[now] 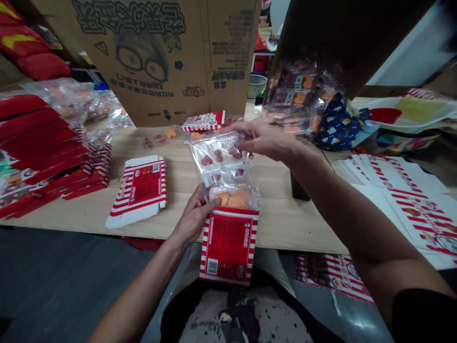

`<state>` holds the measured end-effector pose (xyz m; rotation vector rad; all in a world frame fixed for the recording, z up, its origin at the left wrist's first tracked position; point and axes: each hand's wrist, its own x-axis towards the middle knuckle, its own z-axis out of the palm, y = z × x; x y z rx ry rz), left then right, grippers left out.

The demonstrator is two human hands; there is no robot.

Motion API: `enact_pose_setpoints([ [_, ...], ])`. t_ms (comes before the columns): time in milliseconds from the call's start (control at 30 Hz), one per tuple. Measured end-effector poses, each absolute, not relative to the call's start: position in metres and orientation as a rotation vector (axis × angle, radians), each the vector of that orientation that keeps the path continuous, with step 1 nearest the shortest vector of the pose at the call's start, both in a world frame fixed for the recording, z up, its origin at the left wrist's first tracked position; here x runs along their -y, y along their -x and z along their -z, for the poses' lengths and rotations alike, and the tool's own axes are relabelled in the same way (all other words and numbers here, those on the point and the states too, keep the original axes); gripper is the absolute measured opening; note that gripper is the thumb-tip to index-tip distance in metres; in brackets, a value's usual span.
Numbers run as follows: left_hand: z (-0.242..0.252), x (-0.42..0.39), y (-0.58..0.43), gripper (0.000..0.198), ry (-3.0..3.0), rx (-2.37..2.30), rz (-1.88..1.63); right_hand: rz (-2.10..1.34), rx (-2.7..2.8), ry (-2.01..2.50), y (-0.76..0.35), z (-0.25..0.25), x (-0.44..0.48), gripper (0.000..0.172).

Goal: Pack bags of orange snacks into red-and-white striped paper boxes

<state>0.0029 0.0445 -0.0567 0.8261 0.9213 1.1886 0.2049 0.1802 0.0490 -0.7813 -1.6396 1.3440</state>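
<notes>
In front of me a red-and-white striped box [229, 243] hangs past the table edge, its open end facing away. A clear plastic packet [223, 164] with dark red shapes in small compartments and orange pieces sits partly inside that opening. My left hand [195, 212] is closed at the opening's left side, its thumb over the packet where it meets the box. My right hand [259, 138] pinches the packet's far right corner. Behind the packet lies another striped carton [203, 121]. To the left, a flattened-looking striped box [143, 186] rests on the table.
Stacked red boxes [39, 143] stand at the left. A large cardboard box [164, 62] rises at the back. More clear packets [296, 100] pile up at the back right, beside a dark blue patterned bundle [339, 125]. Flat striped cartons [410, 205] lie at the right.
</notes>
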Motion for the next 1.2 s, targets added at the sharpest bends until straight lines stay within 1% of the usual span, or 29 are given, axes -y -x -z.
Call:
enact_pose_setpoints([
  [67, 0.061, -0.042, 0.001, 0.051, -0.788, -0.934, -1.202, -1.465, 1.831, 0.763, -0.203, -0.038, -0.171, 0.038],
  [133, 0.067, -0.038, 0.007, 0.05, -0.762, -0.949, -1.208, -1.543, 1.872, 0.775, -0.209, -0.021, -0.163, 0.031],
  [167, 0.07, -0.037, 0.009, 0.052, -0.761, -0.945, -1.201, -1.553, 1.815, 0.807, -0.213, -0.013, -0.161, 0.031],
  [233, 0.072, -0.035, 0.009, 0.056, -0.779, -0.903, -1.152, -1.531, 1.64, 0.909, -0.221, -0.005, -0.164, 0.038],
  [300, 0.069, -0.035, 0.004, 0.059, -0.81, -0.834, -1.093, -1.482, 1.478, 0.983, -0.224, -0.009, -0.173, 0.044],
  [433, 0.057, -0.038, -0.006, 0.065, -0.819, -0.79, -1.093, -1.408, 1.442, 0.962, -0.213, -0.03, -0.179, 0.036],
  [500, 0.057, -0.037, -0.005, 0.064, -0.796, -0.803, -1.126, -1.367, 1.457, 0.936, -0.209, -0.03, -0.168, 0.037],
  [567, 0.062, -0.035, -0.001, 0.061, -0.78, -0.822, -1.155, -1.325, 1.432, 0.958, -0.213, -0.021, -0.152, 0.039],
  [700, 0.072, -0.028, -0.002, 0.059, -0.763, -0.862, -1.158, -1.214, 1.312, 1.004, -0.233, -0.006, -0.123, 0.028],
  [833, 0.069, -0.026, -0.02, 0.062, -0.831, -0.83, -1.073, -1.088, 1.341, 0.894, -0.235, -0.035, -0.114, 0.024],
  [933, 0.071, -0.026, -0.026, 0.05, -0.856, -0.81, -1.023, -1.139, 1.367, 0.864, -0.222, -0.052, -0.116, 0.02],
  [1000, 0.078, -0.023, -0.022, 0.043, -0.818, -0.814, -0.981, -1.186, 1.389, 0.852, -0.219, -0.044, -0.116, 0.019],
  [1067, 0.086, -0.017, -0.016, 0.045, -0.778, -0.822, -0.961, -1.262, 1.443, 0.843, -0.222, -0.027, -0.111, 0.02],
  [1133, 0.09, -0.01, -0.012, 0.046, -0.763, -0.831, -0.945, -1.355, 1.517, 0.822, -0.231, -0.013, -0.102, 0.025],
  [1200, 0.083, -0.009, -0.011, 0.045, -0.774, -0.832, -0.933, -1.386, 1.602, 0.778, -0.24, -0.017, -0.093, 0.029],
])
